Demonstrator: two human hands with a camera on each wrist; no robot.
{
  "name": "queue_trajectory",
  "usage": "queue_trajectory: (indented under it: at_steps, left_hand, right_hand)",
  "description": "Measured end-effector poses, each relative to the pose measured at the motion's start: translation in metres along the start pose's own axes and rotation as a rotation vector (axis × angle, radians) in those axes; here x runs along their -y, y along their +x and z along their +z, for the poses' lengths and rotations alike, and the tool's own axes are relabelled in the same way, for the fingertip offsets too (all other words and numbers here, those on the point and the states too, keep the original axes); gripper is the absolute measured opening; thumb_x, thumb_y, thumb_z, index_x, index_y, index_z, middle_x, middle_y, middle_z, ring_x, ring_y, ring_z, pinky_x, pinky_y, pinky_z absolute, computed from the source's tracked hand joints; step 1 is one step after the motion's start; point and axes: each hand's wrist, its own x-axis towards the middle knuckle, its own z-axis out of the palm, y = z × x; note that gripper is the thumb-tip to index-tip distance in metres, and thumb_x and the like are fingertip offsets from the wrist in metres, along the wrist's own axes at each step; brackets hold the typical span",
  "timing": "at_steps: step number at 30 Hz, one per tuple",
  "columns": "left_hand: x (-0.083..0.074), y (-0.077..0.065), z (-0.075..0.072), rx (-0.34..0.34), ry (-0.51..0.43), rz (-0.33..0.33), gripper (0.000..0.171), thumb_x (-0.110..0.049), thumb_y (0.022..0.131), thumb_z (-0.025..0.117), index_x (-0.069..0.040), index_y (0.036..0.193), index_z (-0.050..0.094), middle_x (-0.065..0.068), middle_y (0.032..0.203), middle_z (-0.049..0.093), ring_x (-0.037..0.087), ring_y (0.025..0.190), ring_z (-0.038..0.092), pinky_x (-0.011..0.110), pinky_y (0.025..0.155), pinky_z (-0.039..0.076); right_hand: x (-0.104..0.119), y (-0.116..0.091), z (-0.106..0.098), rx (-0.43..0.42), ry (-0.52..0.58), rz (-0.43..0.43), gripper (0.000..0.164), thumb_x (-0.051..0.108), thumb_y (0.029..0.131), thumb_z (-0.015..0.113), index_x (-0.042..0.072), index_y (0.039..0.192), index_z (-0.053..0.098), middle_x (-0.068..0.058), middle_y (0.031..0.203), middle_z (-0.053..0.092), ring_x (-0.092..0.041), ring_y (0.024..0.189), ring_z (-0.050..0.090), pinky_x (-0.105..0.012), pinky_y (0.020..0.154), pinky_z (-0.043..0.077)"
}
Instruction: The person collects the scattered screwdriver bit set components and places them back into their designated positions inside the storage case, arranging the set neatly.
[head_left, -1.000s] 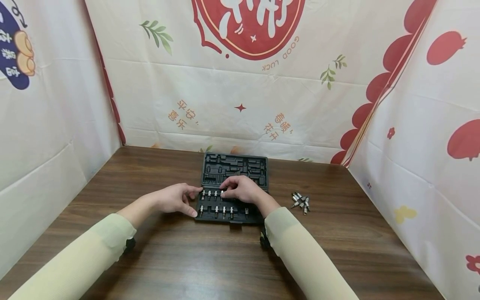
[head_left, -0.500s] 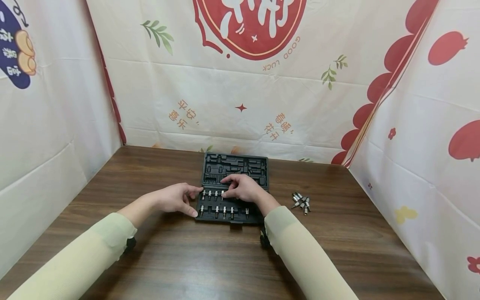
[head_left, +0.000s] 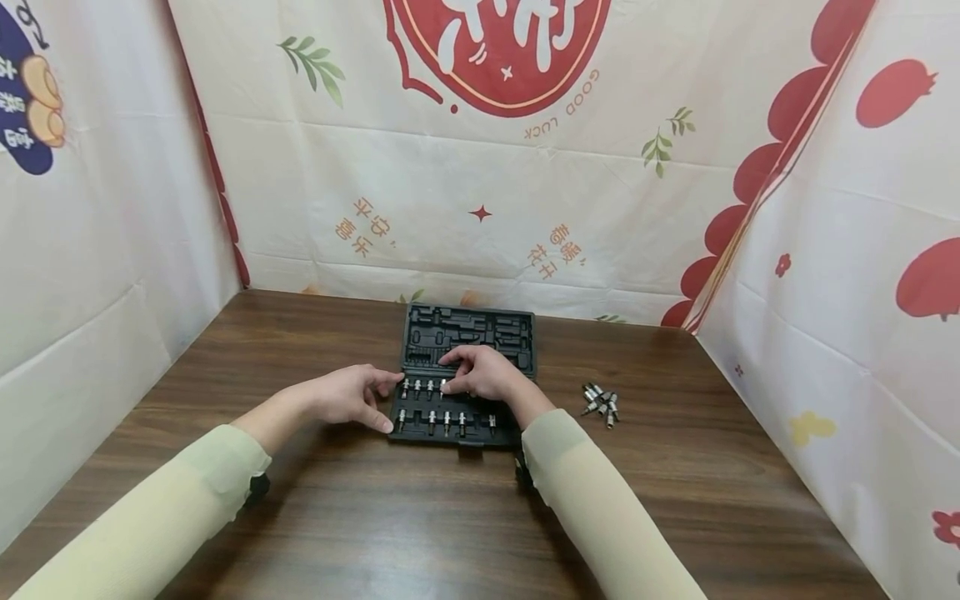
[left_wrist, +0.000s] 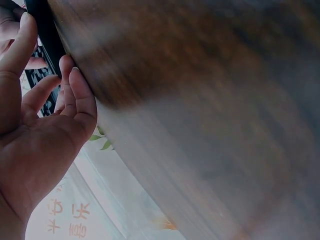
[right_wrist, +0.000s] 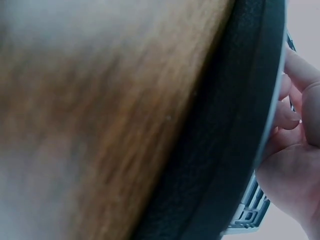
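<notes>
An open black tool case lies on the table, its moulded lid tipped toward the back. Short silver bit sockets sit in two rows of its base. My right hand reaches over the case and pinches a bit socket at the fourth place of the back row; its fingers hide part of that row. My left hand rests at the case's left side, thumb by the front corner and fingers by the hinge. In the left wrist view, its extended fingers touch the case edge.
A small pile of loose bit sockets lies on the brown wooden table, right of the case. Printed cloth hangs behind the table and along both sides. The case's latch faces the front.
The right forearm has shifted slightly to the left, while its fingers stay at the same bit socket. The left hand and the case keep their places.
</notes>
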Motion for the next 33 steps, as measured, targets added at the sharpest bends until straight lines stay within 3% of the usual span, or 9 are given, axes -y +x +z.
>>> queue_trajectory:
  at_steps: [12,33]
  left_hand:
    - [0.005,0.000,0.002,-0.001,0.006,-0.014,0.093,-0.028,0.089,0.095,0.001,0.164,0.047,0.019,0.131,0.066,0.017,0.093,0.069,0.033,0.085,0.056]
    - [0.002,0.002,0.000,-0.002,0.019,-0.015,0.093,-0.029,0.090,0.094,0.000,0.164,0.048,0.017,0.130,0.066,0.016,0.092,0.068,0.033,0.085,0.056]
  right_hand:
    - [-0.006,0.000,0.001,0.034,0.024,-0.023,0.048,0.023,0.097,0.088,0.018,0.142,0.074,-0.002,0.089,0.075,-0.018,0.071,0.067,-0.032,0.069,0.057]
    - [0.004,0.005,-0.001,0.005,-0.071,0.039,0.042,0.027,0.096,0.089,0.024,0.136,0.075,-0.003,0.085,0.060,-0.019,0.064,0.064,-0.031,0.063,0.054]
